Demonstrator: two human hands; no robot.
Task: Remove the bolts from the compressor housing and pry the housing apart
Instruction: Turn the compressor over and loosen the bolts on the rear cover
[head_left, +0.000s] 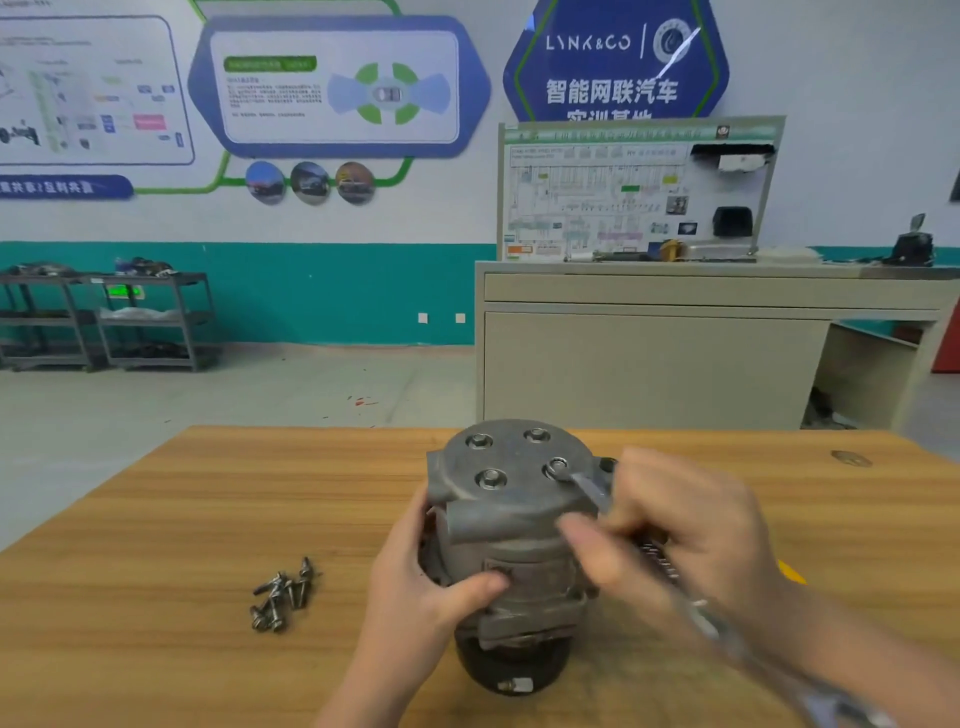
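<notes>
Compressor housing (511, 525): stood upright near the middle of the wooden table (208, 509), flat grey end cap facing up, dark pulley end down at the table's near edge.
End-cap bolts: four bolt heads were seated in the cap; rear-left (479, 441), rear-right (536, 434), front-left (491, 478), front-right (556, 466).
Left hand (431, 577): fingers wrapped round the left side of the housing body, thumb pressed across its front; a firm steadying grip.
Right hand (670, 530): fingers curled closed round the shaft of a metal wrench (691, 597), gripping it at mid-length; hand blurred.
Wrench position: ring end sat over the front-right bolt; handle ran back and down to the lower right corner of the view, its far end blurred.
Loose bolts (283, 595): a small pile of removed bolts lay on the table, well to the left of the housing, not touching it.
Background: beige cabinet (675, 358) with a wiring-diagram training board (623, 192) on top; grey shelving carts (109, 322) against the teal-and-white wall.
</notes>
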